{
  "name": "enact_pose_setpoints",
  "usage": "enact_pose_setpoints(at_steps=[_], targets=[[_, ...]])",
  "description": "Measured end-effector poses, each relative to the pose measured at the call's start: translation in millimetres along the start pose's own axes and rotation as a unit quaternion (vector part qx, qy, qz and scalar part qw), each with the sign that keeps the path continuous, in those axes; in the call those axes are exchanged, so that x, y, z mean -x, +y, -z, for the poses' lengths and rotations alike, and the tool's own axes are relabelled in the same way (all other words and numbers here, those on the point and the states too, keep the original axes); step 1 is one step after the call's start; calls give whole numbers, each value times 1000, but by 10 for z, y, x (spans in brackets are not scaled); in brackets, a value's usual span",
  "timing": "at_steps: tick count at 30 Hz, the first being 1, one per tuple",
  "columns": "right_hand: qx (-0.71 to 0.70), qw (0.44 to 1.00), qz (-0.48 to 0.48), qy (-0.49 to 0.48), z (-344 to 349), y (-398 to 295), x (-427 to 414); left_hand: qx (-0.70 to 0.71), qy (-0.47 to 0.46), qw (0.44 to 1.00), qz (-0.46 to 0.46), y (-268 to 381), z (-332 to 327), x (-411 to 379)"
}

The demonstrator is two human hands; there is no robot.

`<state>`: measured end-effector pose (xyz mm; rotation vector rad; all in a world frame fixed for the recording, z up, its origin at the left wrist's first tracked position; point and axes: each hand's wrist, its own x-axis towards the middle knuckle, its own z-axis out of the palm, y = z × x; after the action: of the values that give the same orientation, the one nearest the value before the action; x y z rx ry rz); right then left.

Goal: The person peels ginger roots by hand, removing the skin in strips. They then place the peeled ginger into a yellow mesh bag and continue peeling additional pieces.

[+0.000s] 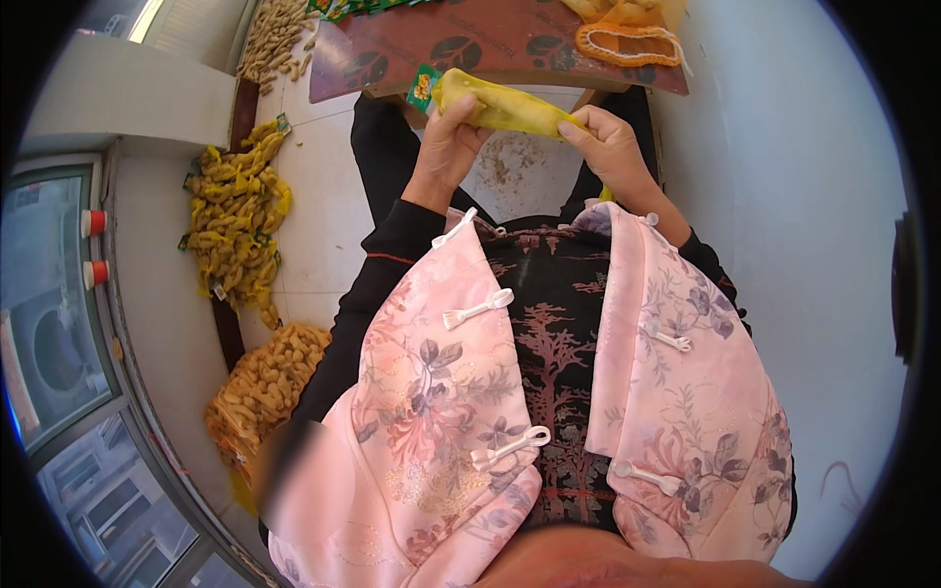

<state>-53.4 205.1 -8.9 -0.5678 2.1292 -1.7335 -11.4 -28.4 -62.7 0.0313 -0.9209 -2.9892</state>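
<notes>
Between my two hands a yellow mesh bag (pixel 518 110) is stretched out, slanting down to the right, with pale lumps showing through the net. They look like walnuts or peanuts, but I cannot tell which. My left hand (pixel 459 136) grips its left end, where a green picture tag (pixel 424 87) hangs. At the narrow right end, my right hand (pixel 606 147) pinches the netting between thumb and fingers. Both hands are above my lap, just in front of the reddish-brown table (pixel 514 48). A bit of yellow netting (pixel 607 194) shows below my right wrist.
Filled yellow net bags (pixel 239 220) are heaped on the floor to my left. Below them stands a large orange mesh sack of peanuts (pixel 272 375). Loose peanuts (pixel 276 44) lie beyond. Green tags (pixel 367 7) and an orange net bag (pixel 628 44) rest on the table. A wall (pixel 779 184) rises at right.
</notes>
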Motion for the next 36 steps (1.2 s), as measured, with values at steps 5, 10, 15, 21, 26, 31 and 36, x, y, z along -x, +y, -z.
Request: enact_pose_setpoints(at_steps=[5, 10, 15, 21, 26, 31, 36], targets=[[69, 996, 51, 20, -53, -17, 19, -70, 48, 996, 22, -14, -25, 41], [152, 984, 87, 23, -49, -157, 88, -79, 68, 994, 43, 11, -18, 54], [326, 893, 310, 35, -54, -76, 63, 4, 57, 996, 71, 50, -50, 26], [439, 833, 337, 14, -28, -75, 81, -26, 62, 998, 20, 189, -117, -156], [105, 973, 200, 56, -95, 125, -76, -48, 26, 998, -21, 307, -140, -370], [-160, 963, -175, -126, 86, -109, -63, -84, -8, 996, -15, 363, -137, -647], [-187, 965, -152, -103, -55, 15, -182, -166, 7, 986, -7, 452, 19, -1064]])
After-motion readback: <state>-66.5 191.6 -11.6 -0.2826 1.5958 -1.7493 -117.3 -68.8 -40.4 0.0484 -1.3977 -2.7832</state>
